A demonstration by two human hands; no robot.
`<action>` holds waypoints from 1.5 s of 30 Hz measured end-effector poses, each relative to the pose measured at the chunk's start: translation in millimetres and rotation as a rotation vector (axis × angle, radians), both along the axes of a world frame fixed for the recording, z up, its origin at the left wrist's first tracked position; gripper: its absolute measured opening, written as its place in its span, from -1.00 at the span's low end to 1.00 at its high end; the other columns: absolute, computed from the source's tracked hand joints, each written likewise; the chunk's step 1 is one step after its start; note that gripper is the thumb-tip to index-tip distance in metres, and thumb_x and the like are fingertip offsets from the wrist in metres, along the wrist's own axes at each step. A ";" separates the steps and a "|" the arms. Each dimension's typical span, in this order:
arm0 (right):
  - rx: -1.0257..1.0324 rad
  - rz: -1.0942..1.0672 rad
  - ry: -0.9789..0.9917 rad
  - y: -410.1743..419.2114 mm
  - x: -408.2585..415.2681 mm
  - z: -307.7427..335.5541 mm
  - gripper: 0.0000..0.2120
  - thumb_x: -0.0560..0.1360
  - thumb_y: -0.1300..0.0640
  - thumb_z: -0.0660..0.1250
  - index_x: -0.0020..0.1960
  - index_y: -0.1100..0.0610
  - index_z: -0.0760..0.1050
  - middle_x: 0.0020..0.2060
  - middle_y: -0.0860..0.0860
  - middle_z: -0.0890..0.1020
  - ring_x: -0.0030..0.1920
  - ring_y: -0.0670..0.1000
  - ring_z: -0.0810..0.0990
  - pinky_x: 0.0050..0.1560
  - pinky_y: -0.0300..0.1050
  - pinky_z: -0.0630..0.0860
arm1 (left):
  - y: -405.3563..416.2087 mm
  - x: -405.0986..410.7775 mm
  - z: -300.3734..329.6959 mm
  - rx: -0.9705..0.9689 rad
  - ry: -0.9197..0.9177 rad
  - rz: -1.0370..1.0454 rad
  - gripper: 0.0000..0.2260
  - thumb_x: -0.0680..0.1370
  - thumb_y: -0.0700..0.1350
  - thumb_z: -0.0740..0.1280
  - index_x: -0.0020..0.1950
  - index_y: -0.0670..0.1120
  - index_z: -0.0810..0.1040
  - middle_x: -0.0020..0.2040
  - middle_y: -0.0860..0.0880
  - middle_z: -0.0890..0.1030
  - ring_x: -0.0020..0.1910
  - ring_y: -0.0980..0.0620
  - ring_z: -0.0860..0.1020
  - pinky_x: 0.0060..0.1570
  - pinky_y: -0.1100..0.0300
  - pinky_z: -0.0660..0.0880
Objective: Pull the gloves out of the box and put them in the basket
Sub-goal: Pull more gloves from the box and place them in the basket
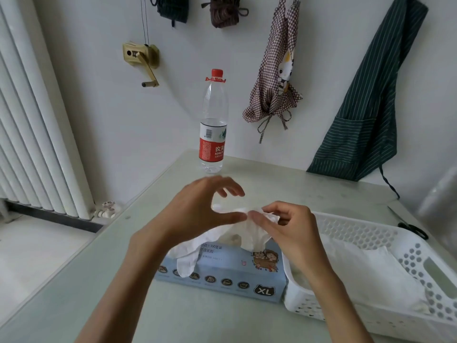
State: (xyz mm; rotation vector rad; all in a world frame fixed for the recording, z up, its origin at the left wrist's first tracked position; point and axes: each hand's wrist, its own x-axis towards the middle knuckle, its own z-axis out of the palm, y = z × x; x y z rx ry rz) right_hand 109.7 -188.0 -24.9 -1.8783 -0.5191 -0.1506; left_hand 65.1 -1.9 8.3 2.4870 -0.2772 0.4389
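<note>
Pinching a white glove (pixel 243 230) between thumb and fingertips, the right hand (pixel 289 229) is holding it just above the blue glove box (pixel 222 273), with the glove drooping leftward over the box top. The left hand (pixel 197 209) is hovering beside it, fingers spread and gently curved, its thumb tip touching the glove's upper edge. Just right of the box, a white basket (pixel 371 233) is sitting on the table (pixel 99 280), already holding gloves.

Box (pixel 222 273) left of basket (pixel 385 268); bottle (pixel 213 125) behind.
</note>
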 end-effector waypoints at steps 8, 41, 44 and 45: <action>0.055 0.094 0.305 -10.4 4.8 6.7 -0.91 0.43 0.08 0.45 -0.08 0.05 0.67 -0.23 -0.04 0.72 -0.16 -0.07 0.69 -0.06 -0.26 0.60 | -11.2 9.7 -16.7 0.247 0.119 0.085 -0.86 0.43 0.03 0.47 -0.02 0.15 0.65 -0.11 0.21 0.66 -0.19 0.27 0.56 -0.19 0.39 0.46; -0.052 0.116 -0.069 -64.4 4.7 130.9 -0.91 0.55 0.15 0.30 -0.05 0.08 0.58 -0.29 -0.10 0.66 -0.27 -0.16 0.61 -0.28 -0.32 0.51 | -52.2 33.4 74.6 -0.226 0.211 -0.343 -0.13 0.31 0.27 0.34 0.53 0.04 0.11 0.46 0.08 0.31 0.39 0.20 0.31 0.37 0.22 0.28; -0.062 0.065 -0.084 -78.7 3.7 142.0 -0.90 0.57 0.15 0.27 -0.04 0.07 0.56 -0.23 -0.02 0.64 -0.25 -0.13 0.59 -0.25 -0.29 0.52 | -79.5 45.6 89.0 -0.232 0.305 -0.393 -0.38 0.40 0.18 0.36 0.40 -0.02 0.35 0.20 0.04 0.60 0.15 0.15 0.57 0.21 0.19 0.47; -0.042 0.047 -0.076 -87.2 3.6 144.0 -0.90 0.57 0.15 0.26 -0.04 0.07 0.56 -0.21 0.04 0.61 -0.24 -0.08 0.56 -0.23 -0.26 0.50 | -86.3 48.8 91.1 -0.212 0.293 -0.391 -0.54 0.46 0.15 0.35 0.29 -0.04 0.47 0.10 0.02 0.65 0.07 0.11 0.61 0.15 0.18 0.52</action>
